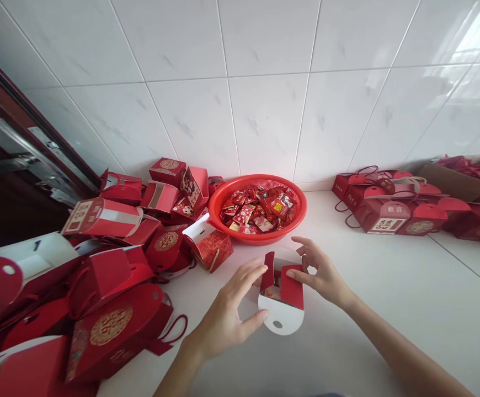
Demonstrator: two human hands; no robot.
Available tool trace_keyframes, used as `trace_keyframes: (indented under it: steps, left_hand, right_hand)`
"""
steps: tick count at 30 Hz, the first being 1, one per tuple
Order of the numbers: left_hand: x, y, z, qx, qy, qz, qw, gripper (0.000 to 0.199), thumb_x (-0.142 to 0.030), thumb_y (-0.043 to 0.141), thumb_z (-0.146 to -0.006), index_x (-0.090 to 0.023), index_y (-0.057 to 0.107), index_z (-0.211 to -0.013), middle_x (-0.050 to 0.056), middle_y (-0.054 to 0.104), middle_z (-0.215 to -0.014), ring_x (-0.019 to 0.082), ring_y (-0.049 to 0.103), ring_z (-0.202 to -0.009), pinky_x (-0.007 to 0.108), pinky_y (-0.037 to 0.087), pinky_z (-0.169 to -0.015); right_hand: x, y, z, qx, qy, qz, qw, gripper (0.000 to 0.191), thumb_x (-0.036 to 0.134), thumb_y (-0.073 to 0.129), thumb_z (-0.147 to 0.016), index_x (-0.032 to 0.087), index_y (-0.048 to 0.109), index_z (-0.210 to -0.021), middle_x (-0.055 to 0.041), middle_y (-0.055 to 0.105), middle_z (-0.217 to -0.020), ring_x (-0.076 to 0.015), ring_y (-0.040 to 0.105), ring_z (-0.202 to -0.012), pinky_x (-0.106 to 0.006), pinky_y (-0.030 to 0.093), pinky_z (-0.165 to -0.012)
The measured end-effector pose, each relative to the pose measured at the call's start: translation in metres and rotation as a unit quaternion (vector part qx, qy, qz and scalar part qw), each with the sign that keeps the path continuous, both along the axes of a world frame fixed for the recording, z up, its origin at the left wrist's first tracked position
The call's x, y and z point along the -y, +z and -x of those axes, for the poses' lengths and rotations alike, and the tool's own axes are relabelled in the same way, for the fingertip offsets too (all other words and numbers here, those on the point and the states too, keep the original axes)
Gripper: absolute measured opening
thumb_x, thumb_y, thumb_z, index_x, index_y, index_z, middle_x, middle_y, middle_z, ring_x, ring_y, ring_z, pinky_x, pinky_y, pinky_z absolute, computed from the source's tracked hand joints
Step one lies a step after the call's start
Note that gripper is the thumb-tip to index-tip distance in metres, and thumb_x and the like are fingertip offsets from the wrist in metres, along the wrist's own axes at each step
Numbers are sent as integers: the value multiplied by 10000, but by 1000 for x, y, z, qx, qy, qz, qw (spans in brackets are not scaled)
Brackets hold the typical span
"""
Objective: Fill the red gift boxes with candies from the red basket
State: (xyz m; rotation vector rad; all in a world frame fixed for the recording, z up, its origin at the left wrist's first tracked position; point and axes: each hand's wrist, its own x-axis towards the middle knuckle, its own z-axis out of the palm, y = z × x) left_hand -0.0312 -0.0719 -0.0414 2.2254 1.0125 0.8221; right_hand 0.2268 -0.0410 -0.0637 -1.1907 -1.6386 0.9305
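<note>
A small red gift box (292,292) stands on the white counter with its top open. Its white-lined rounded flap (281,320) folds out toward me, and some small items inside are partly visible. On its left is my left hand (232,309), open, thumb and index apart, their tips at the edges of the flaps. My right hand (320,270) grips the right side, thumb pressed on the red side flap and the other fingers behind it. Beyond the box sits a red plastic basket (219,220) of wrapped candies (260,209).
Many red gift boxes (116,325) are heaped at the left, some open. More boxes (389,215), closed and with cord handles, stand at the right. A cardboard carton (442,179) with red contents is behind them. Tiled wall (265,116) closes the back.
</note>
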Motion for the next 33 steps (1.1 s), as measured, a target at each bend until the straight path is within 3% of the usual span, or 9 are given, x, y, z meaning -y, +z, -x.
trace_keyframes:
  steps: [2, 5, 10, 14, 17, 19, 24, 29, 33]
  left_hand:
    - [-2, 2, -2, -3, -15, 17, 1000, 632, -234, 673, -870, -303, 445, -1456, 95, 606, -1371, 253, 586, -1230, 414, 505, -1040]
    - [-5, 5, -6, -12, -37, 37, 999, 471, -329, 645, -908, -262, 563, -1367, 90, 672, -1263, 250, 597, -1177, 409, 508, -1007]
    - [-11, 5, -13, 2, -62, 61, 996, 562, -518, 751, -792, -235, 653, -1267, 108, 684, -1251, 300, 604, -1159, 462, 492, -1017]
    - [-15, -2, -22, 58, 20, 33, 998, 248, -368, 626, -911, -227, 696, -1102, 90, 683, -1135, 214, 661, -973, 372, 544, -910]
    - [-18, -9, -28, 87, 96, 7, 992, 212, -311, 644, -880, -228, 666, -1074, 50, 641, -1028, 147, 626, -770, 326, 560, -791]
    - [-20, -14, -31, 104, 124, 1, 987, 274, -280, 643, -861, -238, 637, -1132, 53, 620, -1061, 156, 632, -818, 330, 564, -793]
    - [-22, -25, -32, 104, 117, 43, 987, 324, -293, 594, -890, -255, 631, -1210, 96, 575, -1309, 256, 555, -1254, 411, 503, -1015]
    - [-21, -31, -32, 119, 134, 68, 981, 297, -379, 574, -926, -240, 641, -1179, 96, 608, -1284, 257, 562, -1254, 435, 460, -1070]
    - [-20, -33, -36, 132, 140, 70, 979, 287, -375, 558, -942, -240, 615, -1189, 83, 643, -1225, 239, 605, -1182, 416, 490, -1033]
  right_hand:
    - [0, -3, 0, 7, -11, -11, 1000, 522, 491, 705, -836, 259, 542, -1275, -23, 586, -976, -108, 522, -610, -313, 541, -650]
    - [2, -5, 0, 19, -9, -43, 999, 327, 487, 640, -895, 230, 662, -1096, -43, 646, -934, -140, 548, -655, -317, 535, -674]
    - [5, -2, 0, -5, 51, -86, 995, 281, 453, 576, -955, 238, 732, -1047, -93, 689, -1014, -200, 645, -854, -357, 550, -780]
    - [6, 0, -2, -14, 63, -84, 994, 319, 470, 530, -979, 244, 750, -1028, -104, 693, -1053, -226, 660, -976, -384, 544, -861]
    - [6, -1, -2, -17, 62, -71, 995, 334, 485, 526, -977, 244, 747, -1042, -108, 689, -1058, -227, 662, -966, -376, 547, -839]
    - [7, -2, -1, -15, 70, -72, 995, 332, 488, 532, -973, 242, 742, -1048, -110, 684, -1076, -230, 659, -980, -380, 543, -855]
    - [9, -3, -1, 33, 76, -128, 988, 409, 547, 598, -918, 235, 684, -1169, -132, 661, -1176, -265, 618, -1080, -445, 507, -949]
    - [11, -4, -1, 140, 100, -193, 966, 641, 678, 687, -781, 241, 648, -1247, -175, 555, -1384, -332, 544, -1188, -516, 496, -972]
    - [14, -8, 5, 184, 77, -197, 960, 599, 616, 652, -849, 223, 618, -1300, -199, 456, -1495, -350, 488, -1298, -538, 483, -1019]
